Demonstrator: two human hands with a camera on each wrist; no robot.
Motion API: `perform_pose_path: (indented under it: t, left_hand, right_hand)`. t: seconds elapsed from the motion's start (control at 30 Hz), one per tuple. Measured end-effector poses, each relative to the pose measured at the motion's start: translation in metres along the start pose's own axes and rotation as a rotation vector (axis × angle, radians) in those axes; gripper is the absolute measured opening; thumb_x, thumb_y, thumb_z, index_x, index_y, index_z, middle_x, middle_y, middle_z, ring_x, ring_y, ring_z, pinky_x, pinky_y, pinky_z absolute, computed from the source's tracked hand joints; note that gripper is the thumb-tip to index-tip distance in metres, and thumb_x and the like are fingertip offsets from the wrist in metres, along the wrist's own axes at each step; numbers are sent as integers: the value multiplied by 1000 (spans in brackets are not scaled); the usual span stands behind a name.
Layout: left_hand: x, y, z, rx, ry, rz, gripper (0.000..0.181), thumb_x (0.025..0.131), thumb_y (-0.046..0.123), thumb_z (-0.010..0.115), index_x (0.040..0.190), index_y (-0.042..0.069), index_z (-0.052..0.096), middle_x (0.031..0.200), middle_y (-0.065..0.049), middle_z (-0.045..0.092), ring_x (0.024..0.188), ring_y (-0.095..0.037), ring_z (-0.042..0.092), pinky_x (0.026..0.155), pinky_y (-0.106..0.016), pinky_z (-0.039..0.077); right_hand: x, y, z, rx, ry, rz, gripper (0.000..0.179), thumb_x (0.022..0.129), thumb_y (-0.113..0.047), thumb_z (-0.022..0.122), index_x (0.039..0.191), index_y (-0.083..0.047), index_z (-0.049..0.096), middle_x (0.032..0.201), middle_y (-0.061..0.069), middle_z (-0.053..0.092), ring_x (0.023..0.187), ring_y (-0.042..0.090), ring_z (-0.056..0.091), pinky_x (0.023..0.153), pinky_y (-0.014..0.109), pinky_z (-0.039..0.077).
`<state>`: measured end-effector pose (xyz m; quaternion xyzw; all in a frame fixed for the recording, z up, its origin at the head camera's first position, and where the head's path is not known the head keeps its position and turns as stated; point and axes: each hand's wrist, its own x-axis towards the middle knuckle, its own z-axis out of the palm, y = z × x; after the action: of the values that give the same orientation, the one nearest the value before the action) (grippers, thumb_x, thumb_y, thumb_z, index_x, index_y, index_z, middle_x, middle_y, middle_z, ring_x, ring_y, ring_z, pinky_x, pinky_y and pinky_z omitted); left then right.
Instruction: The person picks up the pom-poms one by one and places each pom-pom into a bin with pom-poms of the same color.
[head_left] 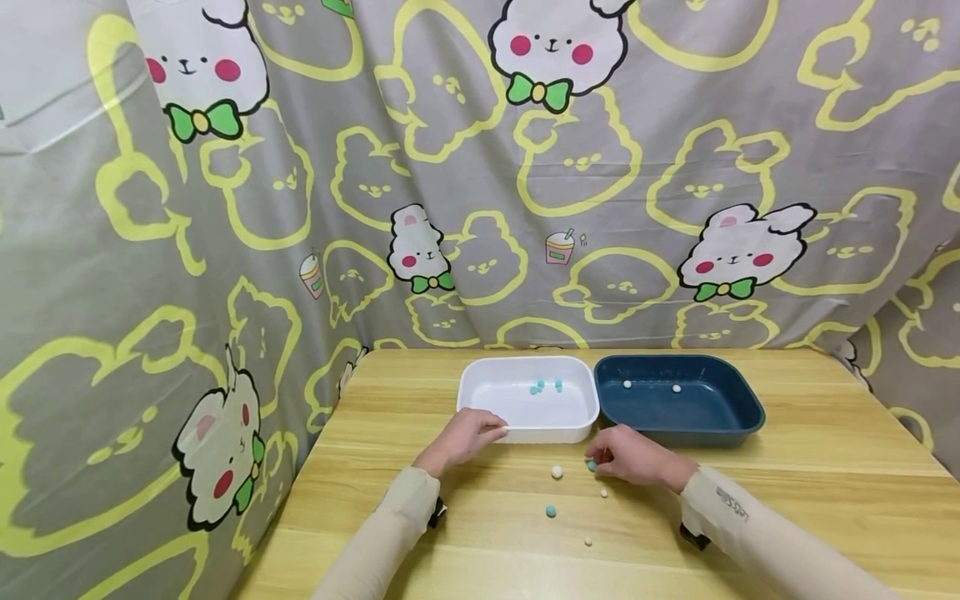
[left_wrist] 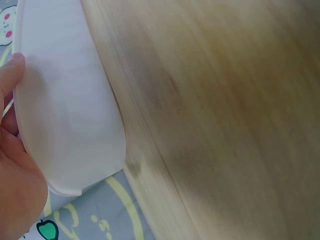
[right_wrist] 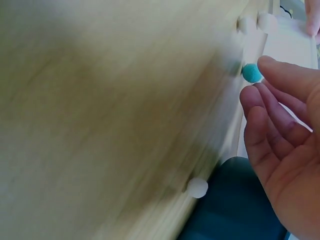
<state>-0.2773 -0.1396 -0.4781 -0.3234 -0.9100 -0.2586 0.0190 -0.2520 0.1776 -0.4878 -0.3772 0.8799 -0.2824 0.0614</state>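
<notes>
My left hand (head_left: 471,433) grips the near rim of a white tray (head_left: 525,434), thumb on the outer wall and fingers over the edge, as the left wrist view shows. Several small teal balls (head_left: 540,385) lie inside that tray. In front of the gap between the two trays, my right hand (head_left: 633,456) pinches a teal ball (right_wrist: 251,73) at the tips of thumb and forefinger, close over the table. Around it on the wood lie a white ball (head_left: 557,472), another teal ball (head_left: 551,511) and two smaller white balls (head_left: 603,493).
A dark blue tray (head_left: 690,435) stands right beside the white one and holds two white balls (head_left: 677,388). Both trays sit toward the back of the wooden table (head_left: 420,550). A grey patterned curtain (head_left: 480,183) hangs behind the table and along its left side.
</notes>
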Motion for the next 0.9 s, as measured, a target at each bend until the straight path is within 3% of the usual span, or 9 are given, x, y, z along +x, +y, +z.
perform_pose_path:
  t: [0.37,0.9]
  left_hand:
    - [0,1,-2,-20,-11,-21,18,94,25,60,93,15,74,83,8,68,74,-2,58,70,-21,48]
    - [0,0,0,-18,-20,-33,18,95,26,59,94,16,74,83,9,67,74,-1,58,69,-21,47]
  right_hand:
    - [3,5,4,30,-28,17,14,80,-6,75,94,-8,72,84,-7,64,70,1,53,63,22,48]
    - [8,11,7,-52,-54,-13,7,82,-8,74,84,-14,72,80,-11,59,70,1,51,63,22,47]
